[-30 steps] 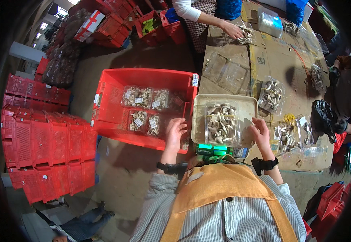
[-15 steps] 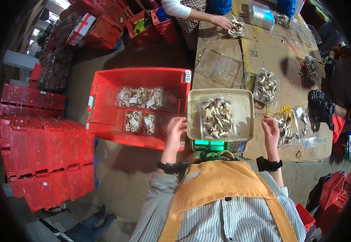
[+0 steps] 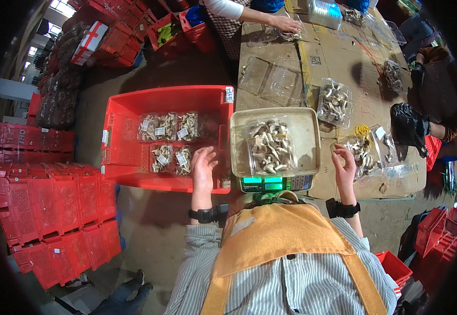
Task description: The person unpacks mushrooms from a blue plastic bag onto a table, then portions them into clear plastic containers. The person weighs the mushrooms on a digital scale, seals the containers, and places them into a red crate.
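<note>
A clear plastic box of mushrooms [image 3: 272, 147] rests on the pale tray [image 3: 308, 161] of a weighing scale [image 3: 302, 183] with a lit green display. To the tray's left, my left hand [image 3: 203, 166] hovers over the near right rim of a red crate [image 3: 126, 164], holding nothing, its fingers loosely bent and apart. My right hand [image 3: 345, 161] is raised at the tray's right side, fingers curled but apart, with nothing visible in it. Close by lie loose mushrooms [image 3: 361, 156] and yellow rubber bands [image 3: 361, 130]. Several labelled mushroom packs [image 3: 165, 127] sit inside the crate.
Another filled box [image 3: 335, 103] and clear plastic boxes [image 3: 273, 79] lie on the cardboard-covered table [image 3: 344, 63]. Across it, a co-worker's hand [image 3: 285, 23] touches mushrooms. At right is another person's black-gloved arm [image 3: 409, 123]. Stacked red crates [image 3: 50, 199] stand left.
My left hand has moved left, away from the tray's edge, and its fingers have spread. The whole view has shifted slightly. The box stays on the tray.
</note>
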The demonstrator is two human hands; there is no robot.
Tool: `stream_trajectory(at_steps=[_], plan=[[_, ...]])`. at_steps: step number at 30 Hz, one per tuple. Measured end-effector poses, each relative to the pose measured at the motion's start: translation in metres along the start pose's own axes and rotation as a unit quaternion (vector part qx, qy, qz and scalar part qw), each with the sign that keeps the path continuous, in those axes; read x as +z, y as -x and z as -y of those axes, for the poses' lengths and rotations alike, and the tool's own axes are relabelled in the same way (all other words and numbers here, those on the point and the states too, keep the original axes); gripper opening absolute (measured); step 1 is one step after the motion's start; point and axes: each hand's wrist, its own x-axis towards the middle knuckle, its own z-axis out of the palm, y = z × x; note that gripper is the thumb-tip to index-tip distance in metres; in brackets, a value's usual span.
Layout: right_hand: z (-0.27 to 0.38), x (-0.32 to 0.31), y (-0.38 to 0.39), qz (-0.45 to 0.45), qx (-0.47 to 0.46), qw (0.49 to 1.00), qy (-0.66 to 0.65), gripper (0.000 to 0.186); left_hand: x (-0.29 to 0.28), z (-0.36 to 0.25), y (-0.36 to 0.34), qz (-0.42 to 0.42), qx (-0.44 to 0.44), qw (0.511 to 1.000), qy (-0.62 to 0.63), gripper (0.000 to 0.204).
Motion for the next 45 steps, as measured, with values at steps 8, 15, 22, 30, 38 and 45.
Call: stream_trajectory(at_steps=[8,15,22,30,38,45], plan=[[0.008,0.016,-0.007,0.040,0.063,0.997,0.003,0.015,0.029,0.015,0.008,0.112,-0.039,0.987,-0.108,0.022],[0.022,0.066,-0.011,0.198,0.091,0.976,0.015,0.037,0.065,0.024,0.015,0.163,-0.069,0.953,-0.246,0.048],[0.027,0.076,-0.010,0.199,0.110,0.974,-0.004,0.037,0.064,0.036,0.012,0.187,-0.077,0.953,-0.225,0.049],[0.037,0.077,-0.002,0.237,0.157,0.958,-0.026,0.054,0.086,0.038,0.021,0.206,-0.067,0.957,-0.194,0.048],[0.006,-0.038,0.016,0.013,0.237,0.884,-0.402,0.047,0.149,0.029,0.032,0.468,-0.105,0.851,-0.217,0.039],[-0.065,-0.167,0.068,-0.448,0.201,0.808,-0.325,0.050,0.226,0.078,0.025,0.534,-0.090,0.765,-0.349,0.032]])
